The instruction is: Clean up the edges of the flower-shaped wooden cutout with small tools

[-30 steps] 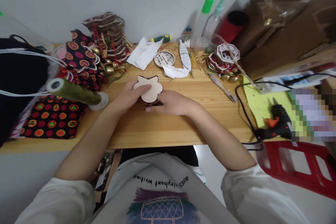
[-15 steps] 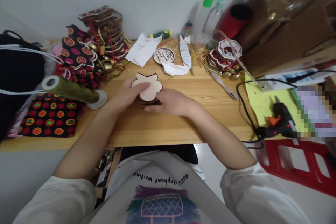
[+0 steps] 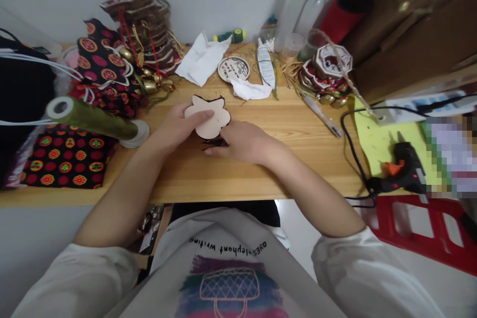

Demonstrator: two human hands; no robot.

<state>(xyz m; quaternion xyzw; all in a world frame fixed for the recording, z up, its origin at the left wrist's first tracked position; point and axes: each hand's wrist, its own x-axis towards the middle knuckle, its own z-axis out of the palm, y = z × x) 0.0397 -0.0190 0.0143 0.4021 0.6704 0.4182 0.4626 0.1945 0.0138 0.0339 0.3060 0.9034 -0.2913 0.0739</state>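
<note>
On a cluttered wooden table [image 3: 283,134], the left hand [image 3: 179,126] pinches a pale flower-shaped wooden piece [image 3: 207,116] at centre. At its 5 o'clock, the right hand [image 3: 244,141] curls closed on a small dark tool [image 3: 214,142].

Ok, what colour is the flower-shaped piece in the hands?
Pale beige flower-shaped piece with a dark edge, head view.

Pixelated patch [image 3: 452,156] unreadable; right hand [image 3: 242,141] hides dark tool.

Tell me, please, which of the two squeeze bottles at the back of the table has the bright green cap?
It is the left bottle, nearer the white tissue. The bottle beside it on the right has a paler, teal cap.
</note>
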